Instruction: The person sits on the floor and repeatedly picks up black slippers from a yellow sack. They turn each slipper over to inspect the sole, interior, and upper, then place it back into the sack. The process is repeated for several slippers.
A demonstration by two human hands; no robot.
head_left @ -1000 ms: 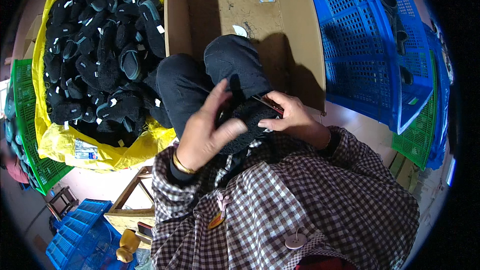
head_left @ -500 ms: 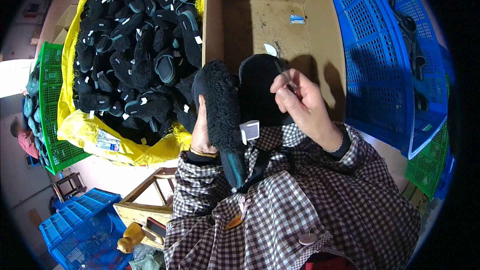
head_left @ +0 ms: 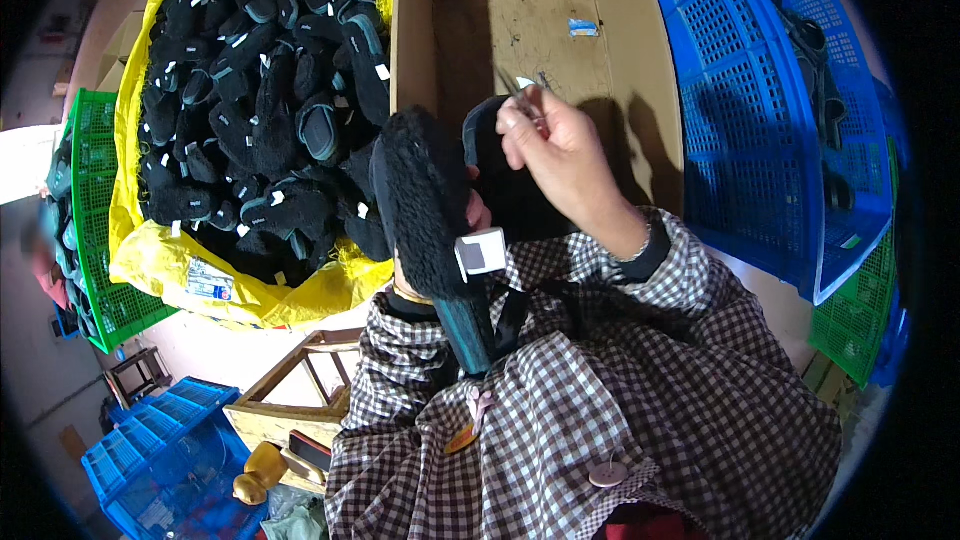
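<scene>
My left hand (head_left: pixel 479 210) is wrapped round a black fleecy slipper (head_left: pixel 425 205) with a teal-grey edge, held upright in front of my chest. Its fingertips show at the slipper's right side; the palm is hidden behind it. A white tag (head_left: pixel 481 252) hangs off the slipper. My right hand (head_left: pixel 565 155) is closed in a pinch on a small thin metal tool (head_left: pixel 524 105), too blurred to name exactly. Beyond that hand is a second black slipper (head_left: pixel 510 190), partly covered; what supports it cannot be made out.
A cardboard box (head_left: pixel 640 35) stands ahead, with thread scraps and a small blue-white packet (head_left: pixel 583 28) inside. To its left, a yellow sack (head_left: pixel 130 195) is heaped with black slippers (head_left: pixel 270 90). Blue crates (head_left: pixel 745 140) rise at right; a green crate (head_left: pixel 100 240) and wooden stool (head_left: pixel 285 420) stand left.
My right hand has moved left and upward with the tool, nearer the held slipper. The held slipper has turned a little, and left-hand fingertips now show at its right side.
</scene>
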